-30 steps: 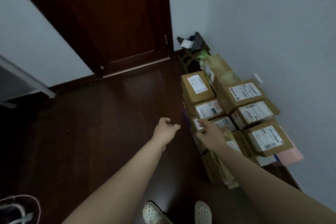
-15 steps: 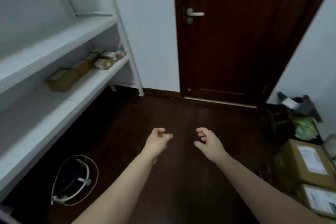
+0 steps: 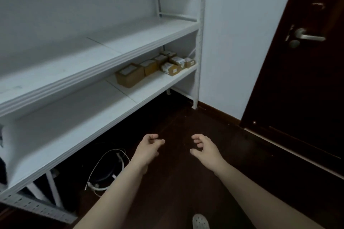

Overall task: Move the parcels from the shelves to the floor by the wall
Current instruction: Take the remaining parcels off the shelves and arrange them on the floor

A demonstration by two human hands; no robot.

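Between trips: empty-handed, facing shelving, next pickup pending.

Left hand point(image 3: 149, 149) & right hand point(image 3: 204, 149) out in front over dark floor point(image 3: 186, 188), fingers point(image 3: 160, 141) loosely curled, roughly half open, holding nothing. Parcels point(image 3: 158, 65) clustered at far right end of lower shelf point(image 3: 74, 128), well apart from both hands. Prob. step in hand: approach & reach-in for nearest box point(image 3: 130, 74). Next move calls for: step fwd, lean in under upper shelf edge point(image 3: 104, 63), grip box sides w/ both hands, lift clear, then carry to floor by wall (drop spot not in view). Loose white cable point(image 3: 104, 163) under shelf near feet, so mind footing.
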